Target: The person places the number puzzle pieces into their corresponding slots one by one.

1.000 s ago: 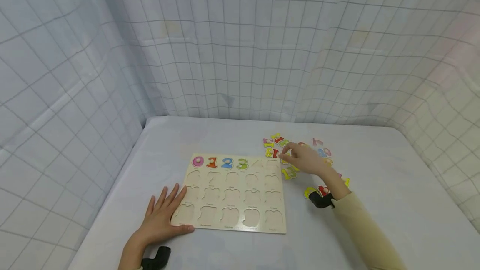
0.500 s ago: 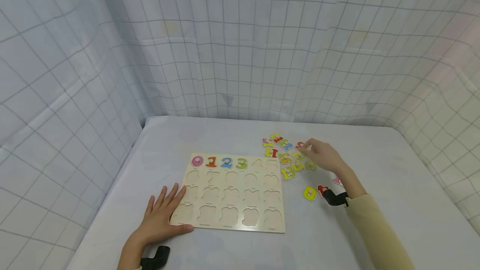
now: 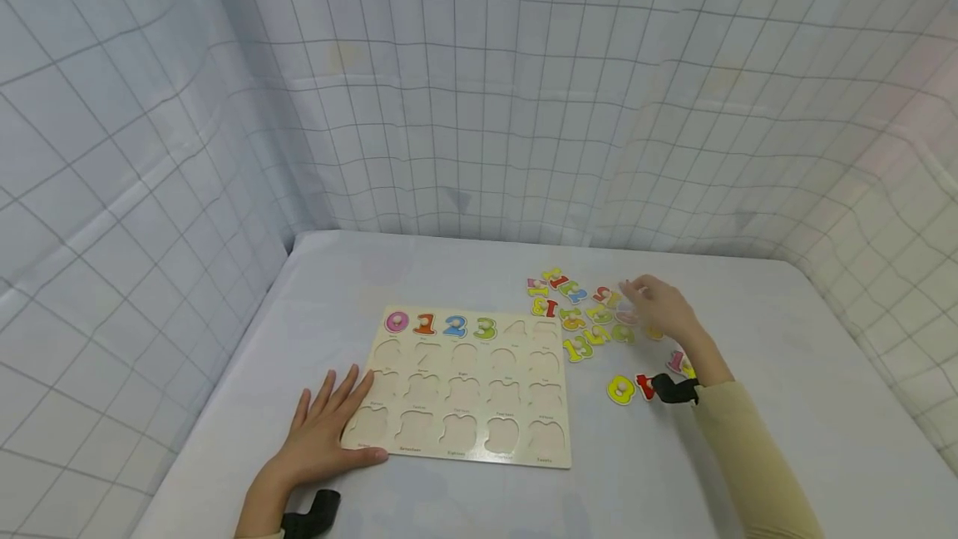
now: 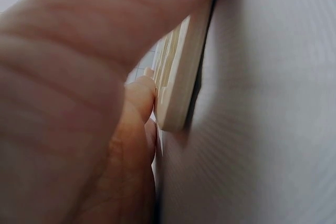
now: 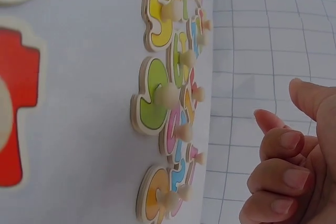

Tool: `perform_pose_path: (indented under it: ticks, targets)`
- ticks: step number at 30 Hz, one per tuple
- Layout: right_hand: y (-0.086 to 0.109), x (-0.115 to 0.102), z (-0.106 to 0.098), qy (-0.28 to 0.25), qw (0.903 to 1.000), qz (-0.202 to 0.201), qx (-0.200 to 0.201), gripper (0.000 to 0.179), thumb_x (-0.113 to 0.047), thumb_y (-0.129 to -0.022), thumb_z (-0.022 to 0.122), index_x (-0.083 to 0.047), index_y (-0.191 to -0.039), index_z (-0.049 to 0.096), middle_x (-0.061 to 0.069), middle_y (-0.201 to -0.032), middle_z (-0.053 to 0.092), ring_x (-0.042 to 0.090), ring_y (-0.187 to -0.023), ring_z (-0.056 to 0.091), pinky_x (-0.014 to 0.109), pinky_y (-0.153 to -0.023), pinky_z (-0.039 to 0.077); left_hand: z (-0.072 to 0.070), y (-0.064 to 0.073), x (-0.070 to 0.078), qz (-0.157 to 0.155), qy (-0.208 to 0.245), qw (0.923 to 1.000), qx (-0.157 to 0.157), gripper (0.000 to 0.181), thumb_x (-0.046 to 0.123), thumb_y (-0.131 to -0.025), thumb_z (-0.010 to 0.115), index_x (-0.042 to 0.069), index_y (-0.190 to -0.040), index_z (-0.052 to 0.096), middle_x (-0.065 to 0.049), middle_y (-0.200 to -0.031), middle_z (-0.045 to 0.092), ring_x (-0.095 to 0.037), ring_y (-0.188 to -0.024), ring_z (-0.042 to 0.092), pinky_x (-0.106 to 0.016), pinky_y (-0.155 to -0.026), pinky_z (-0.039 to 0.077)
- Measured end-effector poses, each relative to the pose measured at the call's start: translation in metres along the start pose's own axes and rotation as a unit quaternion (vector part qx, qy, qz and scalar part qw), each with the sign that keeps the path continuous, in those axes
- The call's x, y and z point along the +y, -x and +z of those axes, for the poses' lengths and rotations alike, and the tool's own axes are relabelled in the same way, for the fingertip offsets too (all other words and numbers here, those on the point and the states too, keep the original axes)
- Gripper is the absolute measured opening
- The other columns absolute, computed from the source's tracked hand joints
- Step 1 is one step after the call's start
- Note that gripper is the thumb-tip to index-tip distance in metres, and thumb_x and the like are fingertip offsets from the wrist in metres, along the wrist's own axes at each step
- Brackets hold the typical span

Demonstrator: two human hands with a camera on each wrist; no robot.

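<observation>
My left hand (image 3: 322, 431) lies with spread fingers at the left edge of a wooden number puzzle board (image 3: 467, 393). In the left wrist view the thumb (image 4: 79, 40) is close to the board's corner (image 4: 176, 114). The top row bears a pink 0 (image 3: 396, 322), an orange 1 (image 3: 425, 323), a blue 2 (image 3: 455, 325) and a green 3 (image 3: 485, 328). My right hand (image 3: 662, 306) hovers over loose knobbed number pieces. In the right wrist view its thumb and index finger stand apart, holding nothing, near a green piece (image 5: 149, 108) and a yellow 5 (image 5: 160, 14).
Several number pieces lie in a cluster right of the board, among them a yellow-green 13 (image 3: 578, 348). Closer to me are a yellow piece (image 3: 620, 390) and a red one (image 3: 644, 387). A white gridded curtain (image 3: 479, 106) encloses the white table (image 3: 808, 406).
My right hand has moved right, away from the board's upper right corner and over the farther pieces, uncovering those nearer the board. The left hand has stayed on the board.
</observation>
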State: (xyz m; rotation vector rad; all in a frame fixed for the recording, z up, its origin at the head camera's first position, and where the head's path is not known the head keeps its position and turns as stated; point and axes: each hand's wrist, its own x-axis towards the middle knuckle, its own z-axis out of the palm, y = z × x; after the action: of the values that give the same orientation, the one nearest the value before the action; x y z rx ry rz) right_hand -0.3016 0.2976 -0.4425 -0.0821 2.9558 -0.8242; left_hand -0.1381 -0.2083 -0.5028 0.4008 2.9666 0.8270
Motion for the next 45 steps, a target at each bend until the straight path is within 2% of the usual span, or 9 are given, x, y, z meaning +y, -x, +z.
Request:
perform_pose_path:
  ticks: [5, 10, 12, 15, 18, 22, 27, 39, 45]
  targets:
    - [0.000, 0.004, 0.003, -0.011, 0.9997, 0.021, -0.006, 0.066, -0.059, -0.096, 0.036, 0.000, -0.124, 0.051, 0.028, -0.120, 0.053, 0.039, -0.101, 0.054, 0.051, -0.079, 0.046, 0.000, 0.001, -0.001, -0.001, 0.000, 1.0000, -0.002, 0.106, 0.064, -0.068, 0.072, 0.013, -0.150, 0.029, -0.015, -0.155, 0.018, -0.041, -0.141, 0.001, -0.059, -0.106, -0.008]
    - [0.002, 0.002, 0.013, -0.014, 0.9996, -0.017, -0.020, 0.046, -0.047, -0.098, 0.045, -0.003, -0.108, 0.057, 0.023, -0.144, 0.038, 0.028, -0.078, 0.054, 0.036, -0.064, 0.044, 0.000, 0.001, -0.001, 0.000, 0.002, 1.0000, 0.000, 0.106, 0.064, -0.068, 0.072, 0.013, -0.150, 0.029, -0.015, -0.155, 0.018, -0.041, -0.141, 0.002, -0.059, -0.106, -0.008]
    - [0.004, 0.001, 0.015, -0.009, 0.9991, -0.037, -0.017, 0.042, -0.043, -0.098, 0.048, -0.003, -0.104, 0.059, 0.022, -0.145, 0.038, 0.029, -0.081, 0.055, 0.035, -0.063, 0.042, 0.001, 0.000, -0.001, 0.001, 0.001, 1.0000, 0.000, 0.106, 0.064, -0.068, 0.072, 0.013, -0.150, 0.029, -0.015, -0.155, 0.018, -0.041, -0.141, 0.002, -0.059, -0.106, -0.007]
    - [0.011, 0.002, 0.014, 0.019, 0.9979, -0.058, -0.024, 0.043, -0.042, -0.097, 0.051, -0.001, -0.105, 0.061, 0.019, -0.114, 0.061, 0.027, -0.077, 0.055, 0.034, -0.061, 0.042, 0.002, -0.001, 0.000, 0.002, 0.001, 1.0000, -0.001, 0.106, 0.065, -0.068, 0.071, 0.014, -0.151, 0.028, -0.015, -0.155, 0.018, -0.040, -0.141, 0.001, -0.059, -0.106, -0.007]
    - [0.022, 0.004, 0.009, 0.037, 0.9960, -0.055, -0.059, 0.043, -0.043, -0.094, 0.055, -0.001, -0.101, 0.063, 0.004, -0.072, 0.054, 0.020, -0.061, 0.047, 0.032, -0.055, 0.039, 0.002, -0.001, 0.001, 0.002, 0.001, 1.0000, -0.001, 0.106, 0.065, -0.068, 0.071, 0.014, -0.151, 0.028, -0.015, -0.156, 0.017, -0.040, -0.141, 0.001, -0.059, -0.106, -0.007]
    - [0.040, 0.010, 0.001, 0.044, 0.9907, -0.031, -0.125, 0.038, -0.047, -0.087, 0.065, -0.009, -0.088, 0.062, -0.001, -0.063, 0.044, 0.016, -0.052, 0.041, 0.030, -0.049, 0.035, 0.001, 0.000, 0.000, -0.001, -0.001, 1.0000, 0.001, 0.106, 0.064, -0.068, 0.072, 0.014, -0.151, 0.028, -0.014, -0.156, 0.017, -0.041, -0.141, 0.001, -0.059, -0.106, -0.008]
    - [0.059, 0.016, -0.003, 0.079, 0.9824, -0.021, -0.168, 0.039, -0.050, -0.081, 0.069, -0.013, -0.073, 0.060, -0.001, -0.065, 0.047, 0.016, -0.060, 0.042, 0.029, -0.053, 0.032, 0.000, 0.000, -0.002, -0.002, -0.011, 0.9999, 0.002, 0.107, 0.065, -0.068, 0.071, 0.016, -0.151, 0.026, -0.014, -0.156, 0.017, -0.041, -0.141, 0.001, -0.059, -0.106, -0.008]
    - [0.093, 0.000, 0.023, 0.142, 0.9817, 0.069, -0.107, 0.046, -0.043, -0.092, 0.057, -0.008, -0.062, 0.058, 0.000, -0.055, 0.044, 0.015, -0.053, 0.042, 0.027, -0.051, 0.029, -0.001, 0.000, -0.001, -0.001, 0.001, 1.0000, -0.001, 0.105, 0.063, -0.068, 0.072, 0.015, -0.151, 0.028, -0.014, -0.156, 0.017, -0.039, -0.141, 0.001, -0.060, -0.106, -0.008]
    - [0.098, -0.003, 0.030, 0.164, 0.9816, 0.066, -0.071, 0.046, -0.035, -0.096, 0.052, -0.010, -0.057, 0.050, -0.001, -0.052, 0.041, 0.015, -0.049, 0.040, 0.027, -0.048, 0.028, 0.001, 0.000, -0.002, -0.002, -0.001, 1.0000, -0.001, 0.106, 0.063, -0.068, 0.072, 0.015, -0.151, 0.028, -0.014, -0.156, 0.018, -0.040, -0.141, 0.001, -0.059, -0.106, -0.008]
